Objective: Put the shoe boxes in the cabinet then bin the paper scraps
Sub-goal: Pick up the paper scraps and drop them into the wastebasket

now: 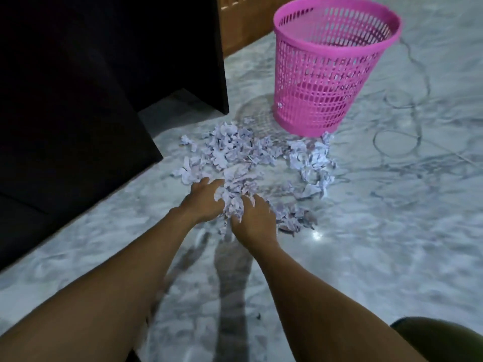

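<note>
Marble floor (379, 231) — hands (203, 199) cup paper scraps (235, 152).

Both forearms are bare, without sleeves; dark olive garment (441, 338) shows at lower right

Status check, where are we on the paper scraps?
Left hand and right hand cupped around a clump of paper scraps. Most scraps on floor. Pink bin upright beyond pile, path clear.

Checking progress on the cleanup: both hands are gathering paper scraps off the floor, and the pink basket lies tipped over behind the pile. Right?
Not quite. The head view shows the pink basket standing upright behind the paper scraps. The left hand and right hand are indeed gathering scraps.
</note>
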`<state>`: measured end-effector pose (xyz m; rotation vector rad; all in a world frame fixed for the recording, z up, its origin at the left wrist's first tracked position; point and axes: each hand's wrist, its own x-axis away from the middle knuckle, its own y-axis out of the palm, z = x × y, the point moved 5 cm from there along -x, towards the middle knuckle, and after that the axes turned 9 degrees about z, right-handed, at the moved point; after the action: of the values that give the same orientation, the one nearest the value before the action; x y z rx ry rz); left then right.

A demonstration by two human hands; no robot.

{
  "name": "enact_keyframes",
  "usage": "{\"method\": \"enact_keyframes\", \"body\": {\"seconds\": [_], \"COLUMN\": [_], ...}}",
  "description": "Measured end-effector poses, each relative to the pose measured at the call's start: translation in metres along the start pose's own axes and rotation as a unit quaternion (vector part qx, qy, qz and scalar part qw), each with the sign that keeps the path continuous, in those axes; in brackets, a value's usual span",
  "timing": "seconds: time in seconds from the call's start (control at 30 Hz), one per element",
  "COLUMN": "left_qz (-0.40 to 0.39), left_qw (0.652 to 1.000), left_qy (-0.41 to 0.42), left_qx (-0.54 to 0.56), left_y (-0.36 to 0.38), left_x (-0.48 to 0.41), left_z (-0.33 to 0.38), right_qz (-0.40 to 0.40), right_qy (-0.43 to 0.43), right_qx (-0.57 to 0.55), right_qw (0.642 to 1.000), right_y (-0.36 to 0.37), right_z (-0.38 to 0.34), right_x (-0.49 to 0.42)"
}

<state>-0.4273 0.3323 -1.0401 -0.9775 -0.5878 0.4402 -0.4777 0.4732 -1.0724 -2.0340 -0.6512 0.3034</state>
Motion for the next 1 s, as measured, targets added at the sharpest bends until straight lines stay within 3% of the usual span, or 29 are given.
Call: {"method": "enact_keyframes", "body": {"seconds": [0.13, 0.3, 0.4, 0.5, 0.67, 0.83, 1.0], "left_qz": [-0.064, -0.072, -0.101, -0.12, 0.016, 0.129, 0.189], "left_qw": [0.994, 0.964, 0.951, 0.951, 0.946, 0.919, 0.902], "left_qy": [0.03, 0.161, 0.189, 0.189, 0.255, 0.319, 0.355], "left_qx": [-0.086, -0.199, -0.224, -0.212, -0.197, -0.193, -0.155], "left_y": [0.045, 0.08, 0.097, 0.113, 0.123, 0.125, 0.123], "left_x": [-0.012, -0.037, -0.053, -0.057, -0.047, -0.051, -0.052], "left_z": [-0.024, -0.019, -0.018, -0.024, -0.028, -0.031, -0.033], "right_qz": [0.01, 0.028, 0.008, 0.029, 0.116, 0.255, 0.262], "right_qy": [0.055, 0.048, 0.034, 0.025, 0.029, 0.008, 0.013], "right_qx": [0.057, 0.135, 0.185, 0.152, 0.129, 0.201, 0.204], "right_qw": [0.997, 0.989, 0.982, 0.988, 0.984, 0.946, 0.943], "right_y": [0.011, 0.025, 0.036, 0.043, 0.053, 0.049, 0.053], "right_z": [0.04, 0.079, 0.099, 0.109, 0.108, 0.096, 0.089], "right_x": [0.005, 0.01, 0.008, 0.012, 0.017, 0.02, 0.022]}}
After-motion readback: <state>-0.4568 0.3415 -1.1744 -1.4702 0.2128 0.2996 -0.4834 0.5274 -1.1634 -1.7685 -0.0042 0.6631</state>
